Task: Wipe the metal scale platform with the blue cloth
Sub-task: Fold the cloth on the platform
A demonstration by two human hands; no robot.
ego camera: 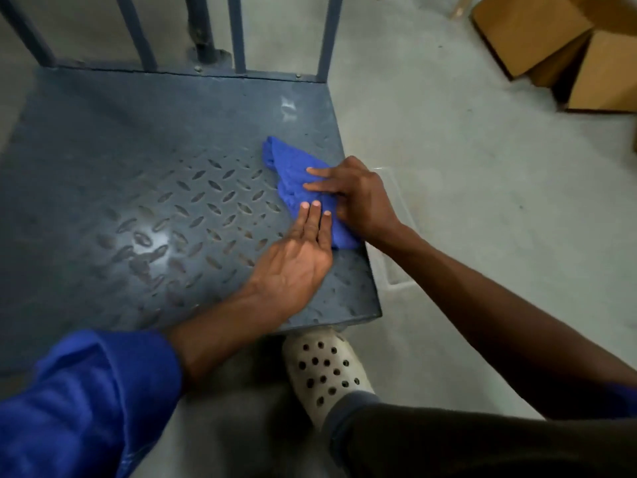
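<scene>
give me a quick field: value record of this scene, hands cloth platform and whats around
platform: grey-blue metal scale platform, diamond tread pattern, glare patch near its middle
cloth: blue cloth, bunched, lying near the platform's right edge
right hand: right hand pressed flat on the cloth, fingers spread
left hand: left hand flat on the platform, fingertips touching the cloth's near edge
rails: upright bars at the platform's far side
floor: grey concrete floor
nearby: cardboard boxes at upper right; white perforated clog by the platform's near corner

Cardboard boxes [565,53] on grey floor [482,188] — white perforated clog [325,374]
</scene>
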